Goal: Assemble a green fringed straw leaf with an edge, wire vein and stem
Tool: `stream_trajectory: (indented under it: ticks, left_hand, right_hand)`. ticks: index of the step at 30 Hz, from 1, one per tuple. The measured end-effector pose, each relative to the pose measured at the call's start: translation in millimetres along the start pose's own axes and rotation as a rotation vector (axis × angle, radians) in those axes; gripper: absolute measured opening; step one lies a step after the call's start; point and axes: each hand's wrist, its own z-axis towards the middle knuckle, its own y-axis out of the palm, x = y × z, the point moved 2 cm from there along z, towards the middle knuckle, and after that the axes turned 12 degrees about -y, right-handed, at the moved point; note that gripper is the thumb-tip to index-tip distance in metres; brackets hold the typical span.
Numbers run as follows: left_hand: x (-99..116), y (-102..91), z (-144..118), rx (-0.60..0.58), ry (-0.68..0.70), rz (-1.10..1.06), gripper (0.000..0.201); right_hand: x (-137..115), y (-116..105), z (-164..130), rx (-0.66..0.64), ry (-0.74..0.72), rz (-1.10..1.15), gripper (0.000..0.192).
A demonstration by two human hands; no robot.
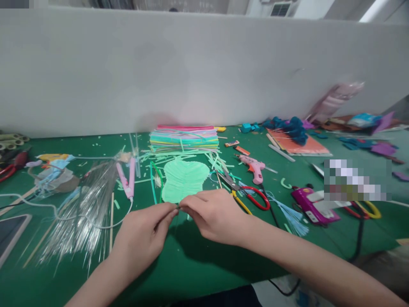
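Head view: green leaf shape (183, 179) just beyond both hands' (140, 234) pinching grip.

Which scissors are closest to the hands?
The red-and-yellow scissors, just beside the right hand. The red pair lies far off at the left edge.

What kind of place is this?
Probably a craft workbench: a pink glue gun, scissors and a stack of coloured foam sheets lie on the green table.

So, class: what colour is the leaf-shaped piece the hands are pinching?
Light mint green, clearest in the head view.
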Motion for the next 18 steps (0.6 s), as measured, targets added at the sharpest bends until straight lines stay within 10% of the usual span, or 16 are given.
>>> stream_trajectory:
  ticks: [18]
  left_hand:
    - [-0.7, -10.7, -1.1, -0.110, 0.158, 0.054, 0.030]
  right_hand:
    - [2.0, 4.1, -6.4, 0.061, -0.071, 0.178, 0.026]
